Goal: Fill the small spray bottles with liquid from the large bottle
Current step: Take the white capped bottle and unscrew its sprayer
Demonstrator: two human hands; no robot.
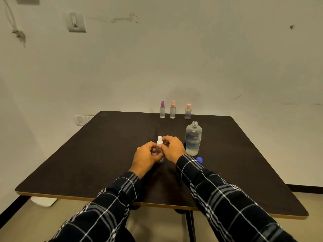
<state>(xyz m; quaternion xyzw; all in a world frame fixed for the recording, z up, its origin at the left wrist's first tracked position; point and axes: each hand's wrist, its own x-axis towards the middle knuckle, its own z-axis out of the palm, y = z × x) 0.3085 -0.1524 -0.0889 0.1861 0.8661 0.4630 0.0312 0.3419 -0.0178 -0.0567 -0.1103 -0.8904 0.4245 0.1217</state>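
With the left hand [148,155] curled round the white-topped spray bottle [159,140] mid-bench [104,154] and the right hand [173,147] pinching its top, a careless right wrist could tip the uncapped large bottle [193,138] just beside it, spilling liquid.

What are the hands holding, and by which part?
Both hold one small spray bottle with a white top, standing on the table. The left hand grips its body; the right hand pinches it at the neck, just below the top.
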